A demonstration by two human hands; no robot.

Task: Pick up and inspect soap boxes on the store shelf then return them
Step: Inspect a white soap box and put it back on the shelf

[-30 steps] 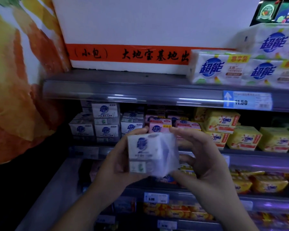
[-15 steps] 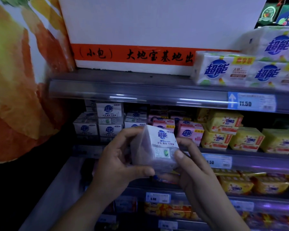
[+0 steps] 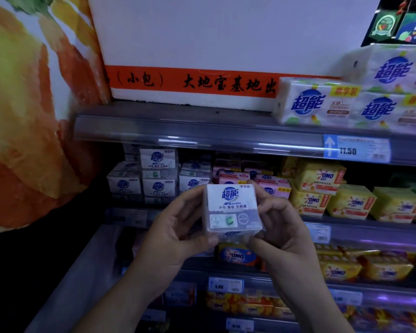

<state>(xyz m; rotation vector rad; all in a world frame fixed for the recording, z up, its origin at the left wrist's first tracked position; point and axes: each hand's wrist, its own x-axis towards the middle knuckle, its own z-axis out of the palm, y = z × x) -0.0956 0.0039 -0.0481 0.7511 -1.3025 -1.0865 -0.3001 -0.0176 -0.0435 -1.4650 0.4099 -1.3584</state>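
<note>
Both hands, left (image 3: 175, 234) and right (image 3: 281, 227), grasp a white box (image 3: 231, 209) before the shelf (image 3: 202, 134); inspection seems underway, the return still left.

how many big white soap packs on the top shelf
3 large white plastic-wrapped soap packs on the grey top shelf: left one, right one, a third stacked above. More may hide beyond the frame.

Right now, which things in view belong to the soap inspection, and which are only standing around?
Belong to the job:
white box, gripped by left hand and right hand
matching white stack, likely its return place

Standing around:
pink boxes
yellow packs
large packs
price tag
orange-striped crate
</note>
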